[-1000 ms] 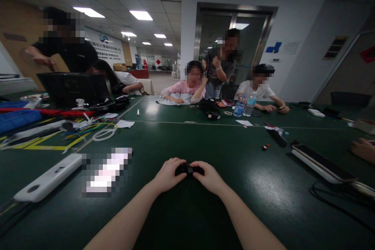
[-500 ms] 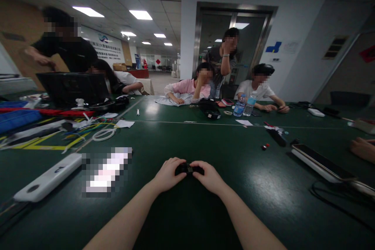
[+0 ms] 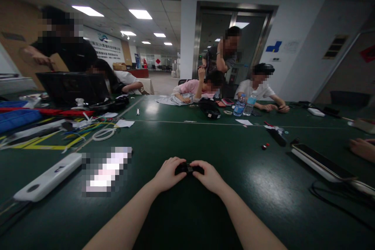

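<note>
Both of my hands meet at a small black object (image 3: 190, 168) low over the green table (image 3: 205, 140). It has a greyish, metal-looking middle, perhaps a plug; its exact kind does not show. My left hand (image 3: 170, 172) pinches its left end between thumb and fingers. From the other side my right hand (image 3: 208, 175) grips the right end the same way. My fingertips cover part of both ends. A phone-like slab with a blurred-out bright face (image 3: 108, 170) lies left of my left hand.
A white power strip (image 3: 48, 177) lies at left, near a coiled white cable (image 3: 104, 134). At right are a phone (image 3: 322, 162) on a white item and black cables (image 3: 336, 207). Two water bottles (image 3: 244, 106) and a black pouch (image 3: 209, 108) stand farther back. Several people sit or stand around.
My hands and the black object stay where they were. Across the table, the person in pink has leaned right and lowered their head; the person standing behind has shifted their arm.
</note>
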Available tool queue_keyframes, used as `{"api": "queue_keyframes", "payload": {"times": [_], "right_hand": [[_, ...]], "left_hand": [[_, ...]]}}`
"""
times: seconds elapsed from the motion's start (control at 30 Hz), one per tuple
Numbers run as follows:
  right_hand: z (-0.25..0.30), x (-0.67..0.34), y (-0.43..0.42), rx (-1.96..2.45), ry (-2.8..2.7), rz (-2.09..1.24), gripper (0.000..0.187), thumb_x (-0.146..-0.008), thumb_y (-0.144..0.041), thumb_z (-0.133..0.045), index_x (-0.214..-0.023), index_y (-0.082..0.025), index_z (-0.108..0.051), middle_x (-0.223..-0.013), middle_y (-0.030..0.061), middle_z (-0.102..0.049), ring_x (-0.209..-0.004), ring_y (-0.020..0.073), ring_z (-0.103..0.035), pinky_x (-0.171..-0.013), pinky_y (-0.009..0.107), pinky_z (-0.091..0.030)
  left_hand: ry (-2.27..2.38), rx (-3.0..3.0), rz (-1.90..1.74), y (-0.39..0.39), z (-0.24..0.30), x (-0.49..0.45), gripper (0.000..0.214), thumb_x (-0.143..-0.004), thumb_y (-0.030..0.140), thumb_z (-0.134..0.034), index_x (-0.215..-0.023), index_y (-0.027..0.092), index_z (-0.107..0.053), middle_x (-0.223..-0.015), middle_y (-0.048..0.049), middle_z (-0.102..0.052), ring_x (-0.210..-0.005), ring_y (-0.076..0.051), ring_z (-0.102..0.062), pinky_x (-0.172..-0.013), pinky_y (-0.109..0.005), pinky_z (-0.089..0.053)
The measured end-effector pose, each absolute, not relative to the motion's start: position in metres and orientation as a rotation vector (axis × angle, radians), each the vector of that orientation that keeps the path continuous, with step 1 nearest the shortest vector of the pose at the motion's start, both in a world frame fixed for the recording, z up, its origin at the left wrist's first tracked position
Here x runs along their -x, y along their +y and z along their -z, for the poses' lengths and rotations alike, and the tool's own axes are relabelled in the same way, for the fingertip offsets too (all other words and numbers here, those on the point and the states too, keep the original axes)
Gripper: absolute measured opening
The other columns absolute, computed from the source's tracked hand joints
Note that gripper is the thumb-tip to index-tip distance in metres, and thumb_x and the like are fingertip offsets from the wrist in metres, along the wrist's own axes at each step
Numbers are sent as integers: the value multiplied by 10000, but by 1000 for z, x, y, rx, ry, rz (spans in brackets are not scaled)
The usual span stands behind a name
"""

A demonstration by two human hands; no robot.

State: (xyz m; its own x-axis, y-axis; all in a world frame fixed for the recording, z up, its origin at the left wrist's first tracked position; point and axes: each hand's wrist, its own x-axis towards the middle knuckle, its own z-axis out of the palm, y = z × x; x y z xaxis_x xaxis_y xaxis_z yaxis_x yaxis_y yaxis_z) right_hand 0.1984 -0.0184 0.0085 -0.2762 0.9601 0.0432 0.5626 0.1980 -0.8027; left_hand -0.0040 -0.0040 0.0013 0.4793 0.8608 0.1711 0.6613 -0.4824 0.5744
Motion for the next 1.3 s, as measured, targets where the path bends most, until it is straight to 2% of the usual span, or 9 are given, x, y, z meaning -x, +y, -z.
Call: {"api": "queue_keyframes", "payload": {"times": [0.43,0.73,0.9,1.07,1.17,1.3], "right_hand": [[-10,-198,-19,1387,-1936,-902,295,-733,-202,-562,-1020,-239,-620,-1116,17,-613,-1084,193,-525,-972,354,-363],[-11,-197,-21,1410,-1931,-905,288,-749,-233,-556,-1029,-263,-612,-1113,1,-608,-1080,189,-521,-958,364,-374],[-16,-194,-25,1377,-1974,-859,267,-745,-280,-585,-1009,-262,-614,-1121,8,-594,-1074,186,-518,-946,354,-379],[-16,-191,-27,1457,-1996,-788,213,-747,-292,-595,-956,-270,-621,-1136,6,-577,-1099,203,-499,-955,392,-357],[-13,-190,-26,1444,-2030,-731,185,-745,-274,-600,-929,-271,-619,-1148,7,-571,-1117,205,-487,-982,410,-320],[-8,-190,-22,1374,-1977,-739,174,-765,-241,-561,-935,-265,-594,-1146,12,-560,-1116,197,-484,-970,389,-341]], "left_hand": [[1271,-2321,-644,-1,3,4,446,-762,329,-596,-1189,237,-506,-1126,-48,-559,-1057,-220,-492,-922,-361,-372],[1318,-2259,-606,-1,1,4,439,-773,348,-578,-1193,241,-508,-1186,-55,-523,-1099,-231,-465,-936,-372,-374],[1312,-2282,-587,-1,0,3,389,-782,318,-573,-1161,242,-526,-1148,-43,-543,-1080,-219,-477,-934,-363,-368],[1267,-2289,-625,-2,1,3,426,-762,332,-608,-1169,254,-515,-1147,-35,-546,-1079,-219,-477,-928,-361,-367],[1262,-2294,-628,-1,2,4,426,-765,319,-608,-1176,261,-512,-1151,-30,-548,-1085,-217,-475,-939,-366,-357],[1273,-2295,-641,0,4,4,401,-765,311,-608,-1154,253,-524,-1140,-33,-554,-1071,-212,-487,-932,-359,-365]]}}
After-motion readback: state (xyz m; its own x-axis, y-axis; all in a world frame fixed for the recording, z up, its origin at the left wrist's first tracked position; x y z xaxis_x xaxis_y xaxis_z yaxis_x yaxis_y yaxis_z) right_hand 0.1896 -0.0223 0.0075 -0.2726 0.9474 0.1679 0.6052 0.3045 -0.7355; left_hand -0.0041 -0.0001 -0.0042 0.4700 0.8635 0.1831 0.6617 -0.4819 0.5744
